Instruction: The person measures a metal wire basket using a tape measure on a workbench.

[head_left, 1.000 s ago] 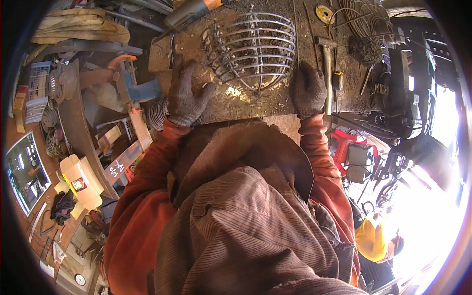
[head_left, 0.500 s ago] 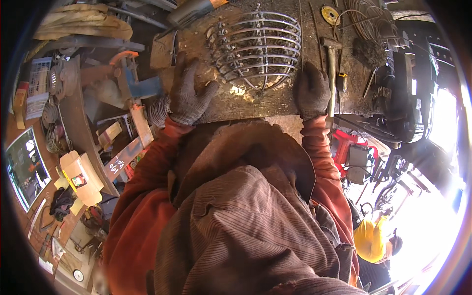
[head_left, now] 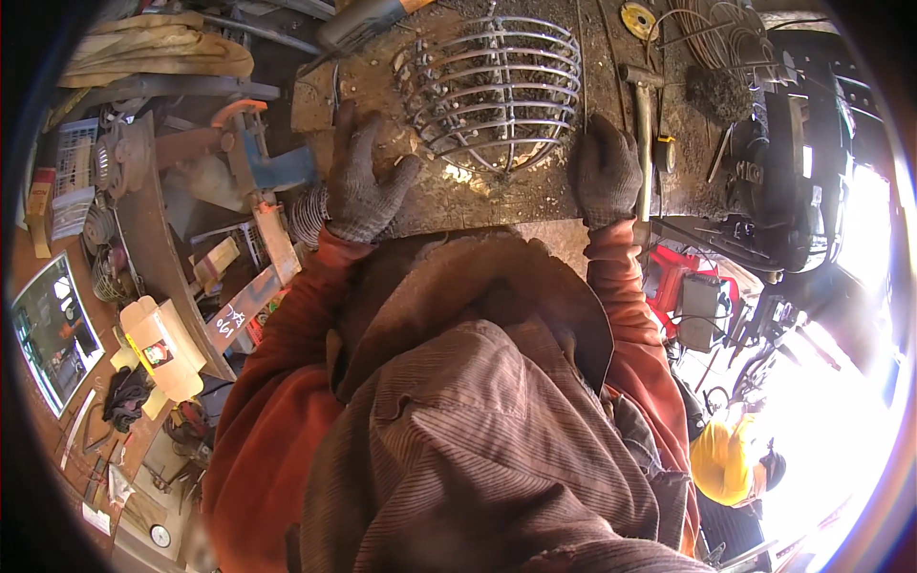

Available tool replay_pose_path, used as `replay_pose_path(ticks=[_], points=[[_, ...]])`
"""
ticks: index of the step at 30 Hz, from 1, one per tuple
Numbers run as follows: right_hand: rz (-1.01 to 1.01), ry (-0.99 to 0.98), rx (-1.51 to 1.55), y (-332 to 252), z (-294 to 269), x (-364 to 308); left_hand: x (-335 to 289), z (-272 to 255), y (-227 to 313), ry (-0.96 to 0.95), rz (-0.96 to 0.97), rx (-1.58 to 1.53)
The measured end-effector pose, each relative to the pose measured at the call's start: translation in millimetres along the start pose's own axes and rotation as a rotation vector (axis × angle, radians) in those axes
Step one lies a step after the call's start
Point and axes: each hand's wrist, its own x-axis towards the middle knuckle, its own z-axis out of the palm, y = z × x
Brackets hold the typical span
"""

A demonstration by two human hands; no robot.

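Both hands, in grey knit work gloves, lie on the near edge of a rusty metal desk (head_left: 497, 205) in the head view. Left hand (head_left: 361, 181) rests palm down with fingers spread wide and flat, holding nothing; its thumb points toward the wire cage (head_left: 497, 95) just beside it, to its right. Right hand (head_left: 606, 172) is flat on the desk as well, fingers loosely together, gripping nothing, with the cage's right end just beside its fingertips.

Between and just beyond the two hands lies that cage, a rounded basket of bent steel rods on its side. Through its bars only the desk surface shows, so it looks empty.

Close to the right hand's outer side lies a hammer (head_left: 644, 124), head away from the person, handle running back toward the desk edge. Farther out past it sit a yellow disc (head_left: 638, 19) and a coil of wire (head_left: 726, 43). Beyond the left hand's fingertips lies a grey power tool (head_left: 368, 21). Left of the left hand, off the desk, stands a blue clamp-like tool (head_left: 263, 158) among clutter.
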Motion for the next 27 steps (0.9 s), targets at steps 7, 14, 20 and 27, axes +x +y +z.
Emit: replay_pose_path(ticks=[7,14,20,27], points=[[0.047,-0.035,0.030,-2.5,-1.8,0.7,-1.3,0.4,-0.7,0.000,0.002,0.027],[0.023,-0.020,0.009,-4.9,-2.4,1.5,-2.7,1.2,-2.4,-0.011,-0.023,0.022],[0.022,-0.022,0.023,-4.0,-2.6,1.8,-2.2,0.8,-3.1,-0.020,-0.022,0.020],[0.025,-0.021,0.020,-2.8,-1.2,1.1,-2.5,1.7,-3.2,-0.002,-0.018,-0.021]])
